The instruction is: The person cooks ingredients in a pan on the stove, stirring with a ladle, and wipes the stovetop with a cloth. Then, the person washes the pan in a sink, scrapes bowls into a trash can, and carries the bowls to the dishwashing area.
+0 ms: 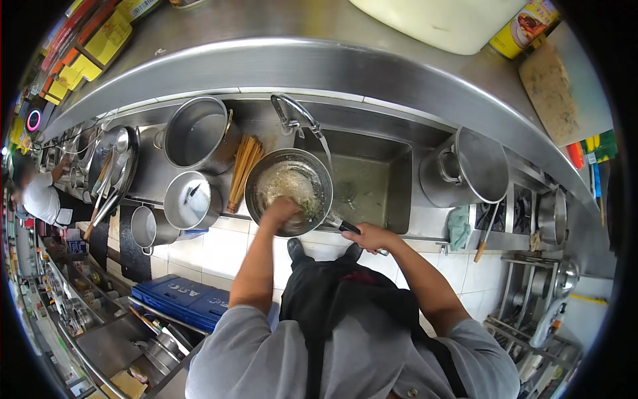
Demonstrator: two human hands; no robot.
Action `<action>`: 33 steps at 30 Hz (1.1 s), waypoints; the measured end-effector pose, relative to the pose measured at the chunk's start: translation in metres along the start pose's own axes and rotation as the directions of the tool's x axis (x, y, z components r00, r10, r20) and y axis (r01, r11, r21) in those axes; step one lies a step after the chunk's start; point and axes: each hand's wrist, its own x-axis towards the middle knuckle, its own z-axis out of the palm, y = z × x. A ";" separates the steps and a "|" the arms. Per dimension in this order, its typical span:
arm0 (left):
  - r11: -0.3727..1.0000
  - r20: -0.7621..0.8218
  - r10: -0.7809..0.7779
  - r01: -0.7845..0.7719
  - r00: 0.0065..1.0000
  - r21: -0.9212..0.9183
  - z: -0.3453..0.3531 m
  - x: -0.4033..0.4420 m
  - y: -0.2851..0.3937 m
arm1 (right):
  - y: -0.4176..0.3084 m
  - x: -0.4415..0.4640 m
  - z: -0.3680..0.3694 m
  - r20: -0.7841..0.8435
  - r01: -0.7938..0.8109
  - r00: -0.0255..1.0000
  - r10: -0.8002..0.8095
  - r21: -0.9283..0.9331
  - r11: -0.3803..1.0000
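Note:
A round metal pan (256,174) with a long handle is held over the left edge of the sink (372,169). My right hand (371,237) is wrapped round its black-gripped handle. Inside the pan, my left hand (282,211) is curled against the near inner wall, its fingertips hidden. Whatever it may hold cannot be made out. Cloudy, foamy liquid with greenish bits (292,183) covers the pan's bottom. The faucet (292,110) arches behind, its end pointing toward the pan's right rim.
Left of the pan are a bundle of wooden sticks (244,169), a large pot (193,133) and a whitish pot (189,199). A tall pot (482,166) and a green cloth (458,227) sit right of the sink. A blue bin (179,299) stands behind me; another person (41,196) is far left.

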 end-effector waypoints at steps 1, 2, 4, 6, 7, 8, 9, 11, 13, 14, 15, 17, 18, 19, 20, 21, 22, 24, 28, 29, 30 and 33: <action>0.955 -0.068 -0.125 0.102 0.990 -0.279 0.035 0.018 -0.001 | 0.003 0.004 0.002 -0.003 0.003 1.000 -0.003 -0.002 1.000; 0.844 -0.258 -0.227 0.057 0.939 -0.533 0.061 0.018 0.032 | 0.009 0.008 0.010 0.048 -0.012 0.999 0.005 0.128 0.992; 0.675 -0.392 -0.368 -0.048 0.843 -0.737 0.083 0.028 0.053 | 0.019 0.002 0.022 0.100 -0.039 0.995 0.013 0.255 0.966; 0.401 -0.074 -0.253 0.035 0.965 -0.916 0.078 0.055 0.067 | 0.018 -0.014 0.025 0.196 -0.066 0.978 -0.076 0.628 0.775; 0.738 -0.312 -0.106 -0.136 0.944 -0.661 0.058 0.051 0.078 | 0.030 -0.017 0.022 0.234 -0.070 0.962 -0.143 0.714 0.696; 0.924 -0.464 0.125 -0.273 0.877 -0.268 0.019 0.028 0.113 | 0.037 -0.024 0.016 0.223 -0.064 0.964 -0.142 0.719 0.692; 0.923 -0.455 0.137 -0.280 0.880 -0.263 0.014 0.038 0.120 | 0.041 -0.033 0.012 0.214 -0.064 0.961 -0.172 0.785 0.616; 0.939 -0.555 0.284 -0.343 0.782 -0.002 0.008 0.062 0.135 | 0.050 -0.043 0.012 0.201 -0.106 0.965 -0.171 0.889 0.446; 0.895 -0.401 0.212 -0.342 0.891 -0.286 0.004 0.092 0.142 | 0.054 -0.040 0.010 0.168 -0.096 0.977 -0.133 0.897 0.431; 0.800 -0.207 0.166 -0.254 0.964 -0.544 0.003 0.102 0.146 | 0.055 -0.037 0.009 0.151 -0.100 0.984 -0.090 0.903 0.417; 0.797 -0.181 0.123 -0.205 0.976 -0.568 0.003 0.105 0.149 | 0.056 -0.035 0.008 0.106 -0.070 0.993 -0.051 0.879 0.472; 0.671 -0.148 0.150 -0.210 0.978 -0.711 0.003 0.119 0.141 | 0.069 -0.023 0.015 -0.047 -0.017 0.996 0.071 0.707 0.707; 0.527 -0.116 0.165 -0.187 0.979 -0.829 -0.003 0.112 0.151 | 0.070 -0.021 0.016 -0.139 0.016 0.987 0.080 0.580 0.815; 0.587 -0.024 0.004 -0.022 1.000 -0.809 -0.002 0.096 0.155 | 0.075 -0.020 0.013 -0.154 -0.036 0.982 0.108 0.406 0.913; 0.752 -0.040 0.093 -0.096 0.995 -0.652 0.011 0.090 0.144 | 0.083 -0.020 0.022 -0.156 -0.032 0.982 0.106 0.413 0.910; 0.868 -0.042 0.188 -0.186 0.981 -0.460 0.027 0.093 0.132 | 0.097 -0.016 0.034 -0.393 0.013 0.920 0.016 0.070 0.997; 0.823 -0.089 0.514 -0.519 0.853 -0.230 0.045 0.098 0.126 | 0.103 -0.011 0.034 -0.571 -0.023 0.807 -0.150 -0.285 0.958; 0.804 -0.036 0.593 -0.594 0.804 -0.034 0.031 0.066 0.170 | 0.084 -0.027 0.026 -0.541 -0.187 0.837 0.087 -0.132 0.974; 0.674 -0.349 0.738 -0.666 0.578 0.321 -0.016 0.082 0.244 | 0.120 -0.004 0.013 -0.509 -0.019 0.856 0.090 0.142 0.990; 0.746 -0.396 0.663 -0.606 0.636 0.276 -0.023 0.094 0.250 | 0.113 -0.009 0.004 -0.273 -0.025 0.944 0.184 0.497 0.867; 0.782 -0.426 0.622 -0.547 0.657 0.298 -0.026 0.115 0.256 | 0.112 -0.010 0.002 -0.271 -0.023 0.946 0.179 0.493 0.870; 0.796 -0.438 0.575 -0.351 0.691 0.493 -0.014 0.157 0.261 | 0.114 -0.011 0.000 0.041 -0.057 0.998 0.045 0.892 0.448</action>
